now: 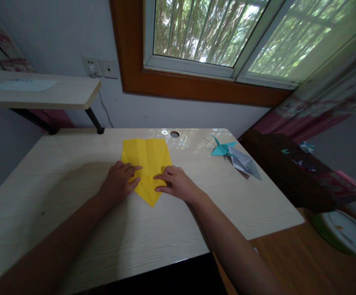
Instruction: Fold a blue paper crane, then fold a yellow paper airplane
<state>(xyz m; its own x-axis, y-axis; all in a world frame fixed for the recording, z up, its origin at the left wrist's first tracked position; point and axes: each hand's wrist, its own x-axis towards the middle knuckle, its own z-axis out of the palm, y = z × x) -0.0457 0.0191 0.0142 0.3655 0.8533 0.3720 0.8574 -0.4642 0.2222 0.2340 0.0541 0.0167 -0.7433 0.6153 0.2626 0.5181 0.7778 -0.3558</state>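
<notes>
A sheet of yellow paper (147,164) lies on the table, creased lengthwise, with its lower end coming to a point towards me. My left hand (121,178) rests on its left edge, index finger and thumb spread apart on the surface. On the opposite edge, my right hand (174,181) touches the paper with index finger and thumb stretched inward and a gap between them. The other fingers of both hands are bent and partly hidden.
A folded teal paper figure (223,148) and a grey-white folded paper piece (244,162) lie at the table's back right. A raised shelf (70,92) stands at the back left. The wooden table (82,229) has a cable hole (174,134) near its back edge.
</notes>
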